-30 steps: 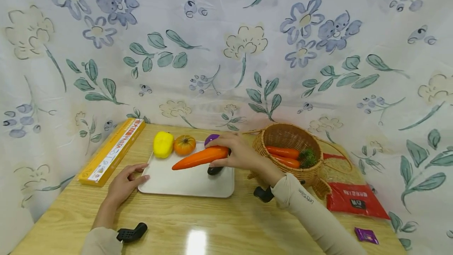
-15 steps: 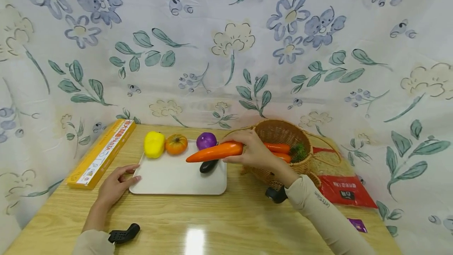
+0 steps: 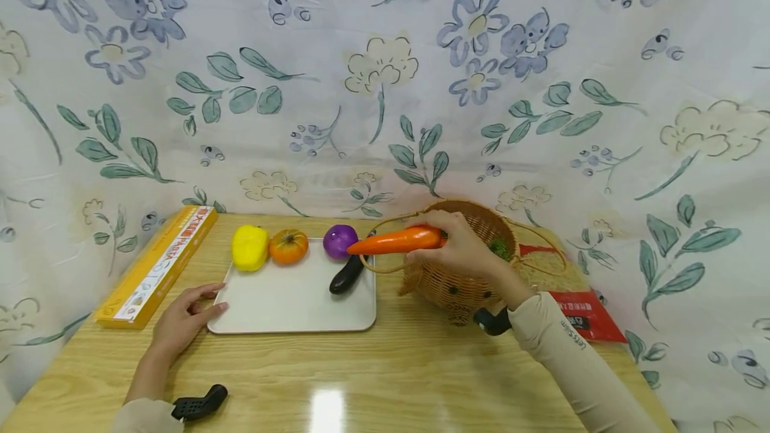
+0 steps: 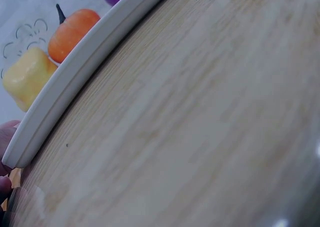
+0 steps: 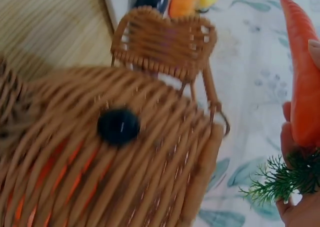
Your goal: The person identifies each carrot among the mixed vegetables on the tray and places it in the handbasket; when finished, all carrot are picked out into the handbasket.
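My right hand (image 3: 460, 246) grips an orange toy carrot (image 3: 397, 241) by its thick end, above the front of the wicker basket (image 3: 445, 286). Its point faces left, towards the white tray (image 3: 295, 306). In the right wrist view the carrot (image 5: 301, 77) shows green leaves (image 5: 282, 179). My left hand (image 3: 180, 323) holds the tray's left edge between thumb and fingers; the left wrist view catches only fingertips at the rim (image 4: 65, 87). A yellow bell pepper (image 3: 249, 248), an orange pumpkin (image 3: 289, 246), a purple round vegetable (image 3: 339, 241) and a dark eggplant (image 3: 347, 276) lie along the tray.
An orange pasta box (image 3: 159, 266) lies left of the tray. Right of the basket is a red and clear bag (image 3: 586, 316). The basket's loop handle (image 3: 385, 268) reaches over the tray's right side. More orange (image 5: 45, 182) shows through the weave. A floral curtain (image 3: 373, 119) hangs behind.
My right hand has carried the carrot rightwards from over the tray to the basket, uncovering the purple vegetable and eggplant. The head view has shifted right. My left hand stays at the tray's edge.
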The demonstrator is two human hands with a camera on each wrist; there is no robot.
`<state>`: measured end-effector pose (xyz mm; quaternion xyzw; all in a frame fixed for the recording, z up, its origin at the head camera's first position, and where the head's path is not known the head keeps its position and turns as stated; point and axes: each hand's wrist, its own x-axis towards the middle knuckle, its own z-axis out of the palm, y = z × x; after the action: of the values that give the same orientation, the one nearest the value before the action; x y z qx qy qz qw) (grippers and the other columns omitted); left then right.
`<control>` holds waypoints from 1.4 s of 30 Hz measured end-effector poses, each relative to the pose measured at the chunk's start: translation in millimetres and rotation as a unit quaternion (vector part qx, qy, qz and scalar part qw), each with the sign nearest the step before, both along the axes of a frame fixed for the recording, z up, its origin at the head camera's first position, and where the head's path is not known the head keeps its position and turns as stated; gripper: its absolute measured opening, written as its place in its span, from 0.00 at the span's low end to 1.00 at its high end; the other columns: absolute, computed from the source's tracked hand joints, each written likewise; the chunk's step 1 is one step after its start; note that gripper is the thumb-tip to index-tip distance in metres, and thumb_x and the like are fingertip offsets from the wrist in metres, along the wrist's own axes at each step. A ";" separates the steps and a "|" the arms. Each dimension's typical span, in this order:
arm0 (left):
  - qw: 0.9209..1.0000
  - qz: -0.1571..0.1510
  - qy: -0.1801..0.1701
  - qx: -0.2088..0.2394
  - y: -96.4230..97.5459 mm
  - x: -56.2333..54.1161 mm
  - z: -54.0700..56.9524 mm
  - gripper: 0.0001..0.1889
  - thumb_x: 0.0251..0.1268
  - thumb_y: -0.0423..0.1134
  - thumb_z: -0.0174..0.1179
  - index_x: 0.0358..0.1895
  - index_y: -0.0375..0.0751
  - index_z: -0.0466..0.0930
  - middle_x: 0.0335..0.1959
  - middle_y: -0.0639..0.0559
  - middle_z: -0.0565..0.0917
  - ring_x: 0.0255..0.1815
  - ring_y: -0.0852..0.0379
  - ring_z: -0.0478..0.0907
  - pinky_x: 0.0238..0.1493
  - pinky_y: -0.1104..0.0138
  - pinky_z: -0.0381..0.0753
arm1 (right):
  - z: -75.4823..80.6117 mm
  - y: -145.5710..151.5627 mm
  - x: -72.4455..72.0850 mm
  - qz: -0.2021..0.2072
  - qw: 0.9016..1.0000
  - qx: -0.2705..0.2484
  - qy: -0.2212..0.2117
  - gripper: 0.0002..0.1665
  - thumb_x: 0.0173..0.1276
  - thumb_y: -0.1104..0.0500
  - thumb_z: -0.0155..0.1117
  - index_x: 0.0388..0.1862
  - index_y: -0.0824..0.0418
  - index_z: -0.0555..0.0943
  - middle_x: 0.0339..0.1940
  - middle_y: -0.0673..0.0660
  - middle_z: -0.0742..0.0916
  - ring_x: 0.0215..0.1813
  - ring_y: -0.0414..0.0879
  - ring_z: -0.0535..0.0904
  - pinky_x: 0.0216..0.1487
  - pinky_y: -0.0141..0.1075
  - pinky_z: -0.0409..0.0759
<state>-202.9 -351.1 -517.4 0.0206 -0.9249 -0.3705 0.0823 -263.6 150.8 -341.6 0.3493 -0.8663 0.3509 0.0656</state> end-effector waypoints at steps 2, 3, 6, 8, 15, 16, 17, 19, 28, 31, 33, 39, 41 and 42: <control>1.000 0.002 0.001 -0.004 -1.5 1.0 0.4 0.27 0.68 0.54 0.62 0.65 0.43 0.77 0.54 0.43 0.77 0.35 0.65 0.66 0.35 0.70 0.64 | 0.4 6.8 -4.0 -0.003 1.000 -0.004 -0.011 0.27 0.57 0.54 0.78 0.57 0.54 0.83 0.48 0.52 0.85 0.43 0.45 0.77 0.51 0.45 0.69; 1.000 0.003 0.001 -0.006 -2.3 1.6 0.6 0.27 0.68 0.54 0.62 0.65 0.43 0.77 0.54 0.43 0.78 0.35 0.66 0.66 0.34 0.70 0.64 | 1.2 10.0 -5.8 -0.006 1.000 -0.006 -0.018 0.27 0.57 0.54 0.78 0.57 0.55 0.83 0.49 0.52 0.86 0.43 0.46 0.77 0.50 0.45 0.71; 1.000 0.004 0.001 -0.010 -4.9 2.8 0.6 0.27 0.68 0.53 0.62 0.65 0.42 0.77 0.54 0.42 0.78 0.34 0.66 0.66 0.34 0.70 0.64 | 3.0 20.3 -13.1 -0.023 0.999 -0.003 -0.034 0.26 0.59 0.53 0.77 0.56 0.54 0.82 0.49 0.53 0.85 0.43 0.47 0.78 0.47 0.44 0.75; 1.000 0.005 -0.002 -0.010 -6.0 3.3 0.1 0.28 0.68 0.53 0.62 0.65 0.42 0.77 0.55 0.42 0.78 0.34 0.65 0.66 0.34 0.70 0.64 | 4.4 27.5 -18.6 -0.039 0.998 -0.001 -0.051 0.26 0.58 0.52 0.77 0.55 0.53 0.82 0.49 0.53 0.85 0.42 0.48 0.78 0.47 0.44 0.76; 1.000 0.009 -0.010 -0.005 -6.5 2.0 -2.3 0.28 0.68 0.54 0.62 0.65 0.42 0.76 0.55 0.42 0.77 0.33 0.65 0.66 0.34 0.69 0.63 | 12.8 50.5 -35.3 -0.067 0.989 0.020 -0.132 0.24 0.60 0.52 0.75 0.55 0.54 0.81 0.47 0.58 0.83 0.42 0.51 0.76 0.47 0.43 0.73; 1.000 0.009 -0.010 -0.005 -6.2 2.0 -2.2 0.28 0.68 0.54 0.62 0.65 0.42 0.76 0.55 0.42 0.77 0.34 0.65 0.66 0.34 0.69 0.63 | 13.9 53.5 -37.1 -0.072 0.988 0.024 -0.138 0.24 0.60 0.52 0.75 0.55 0.54 0.82 0.46 0.58 0.83 0.41 0.51 0.75 0.46 0.43 0.73; 1.000 0.009 -0.011 -0.005 -5.9 2.2 -2.0 0.28 0.68 0.54 0.62 0.66 0.42 0.76 0.55 0.42 0.77 0.34 0.65 0.66 0.34 0.69 0.63 | 14.8 56.7 -39.0 -0.075 0.986 0.026 -0.145 0.24 0.60 0.51 0.75 0.55 0.54 0.82 0.45 0.58 0.84 0.41 0.51 0.75 0.46 0.43 0.73; 1.000 0.010 -0.012 -0.006 -5.5 2.8 -1.1 0.29 0.68 0.54 0.62 0.66 0.42 0.76 0.55 0.42 0.77 0.33 0.65 0.66 0.33 0.69 0.63 | 15.3 63.5 -43.8 -0.076 0.984 0.033 -0.158 0.24 0.61 0.51 0.75 0.55 0.54 0.82 0.44 0.58 0.83 0.41 0.52 0.75 0.45 0.43 0.73; 1.000 0.012 -0.010 -0.010 -4.3 4.3 -1.4 0.29 0.68 0.55 0.62 0.65 0.41 0.76 0.53 0.43 0.77 0.33 0.66 0.66 0.33 0.69 0.63 | 21.1 87.5 -60.3 -0.082 0.976 0.091 -0.183 0.24 0.63 0.49 0.73 0.54 0.57 0.82 0.40 0.58 0.81 0.37 0.50 0.72 0.41 0.42 0.72; 1.000 0.012 -0.013 -0.011 -3.6 3.5 -1.0 0.29 0.68 0.55 0.62 0.65 0.41 0.76 0.54 0.43 0.77 0.33 0.66 0.65 0.33 0.69 0.62 | 24.6 92.7 -64.8 -0.081 0.974 0.096 -0.187 0.24 0.64 0.50 0.72 0.55 0.60 0.82 0.42 0.60 0.81 0.38 0.52 0.73 0.41 0.44 0.73; 1.000 0.012 -0.016 -0.010 -2.6 3.2 -0.5 0.29 0.68 0.55 0.62 0.65 0.41 0.76 0.54 0.43 0.77 0.33 0.66 0.65 0.33 0.69 0.62 | 27.8 95.0 -65.8 -0.084 0.972 0.097 -0.195 0.26 0.64 0.50 0.71 0.57 0.60 0.81 0.47 0.61 0.81 0.44 0.54 0.74 0.47 0.47 0.74; 1.000 0.007 -0.020 -0.010 1.1 1.8 0.2 0.30 0.68 0.56 0.61 0.66 0.41 0.76 0.54 0.42 0.77 0.34 0.65 0.65 0.34 0.69 0.62 | 31.8 102.8 -67.9 -0.091 0.964 0.104 -0.227 0.29 0.65 0.49 0.70 0.61 0.61 0.79 0.63 0.64 0.77 0.62 0.58 0.71 0.62 0.56 0.70; 1.000 0.006 -0.018 -0.011 2.2 0.9 0.3 0.30 0.68 0.56 0.61 0.66 0.41 0.76 0.54 0.42 0.77 0.34 0.64 0.65 0.34 0.69 0.62 | 31.0 105.2 -69.4 -0.095 0.962 0.107 -0.233 0.28 0.65 0.49 0.70 0.60 0.62 0.79 0.65 0.65 0.77 0.63 0.59 0.70 0.62 0.56 0.69; 1.000 0.004 -0.017 -0.012 2.7 0.6 0.3 0.30 0.68 0.56 0.61 0.66 0.41 0.75 0.54 0.42 0.76 0.34 0.63 0.65 0.34 0.69 0.62 | 30.2 105.9 -70.6 -0.097 0.961 0.108 -0.235 0.28 0.65 0.50 0.70 0.60 0.62 0.79 0.65 0.65 0.77 0.63 0.59 0.70 0.62 0.56 0.69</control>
<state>-202.4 -348.3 -517.1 0.0294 -0.9304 -0.3589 0.0679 -334.2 256.8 -311.4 0.1760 -0.9199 0.3194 -0.1443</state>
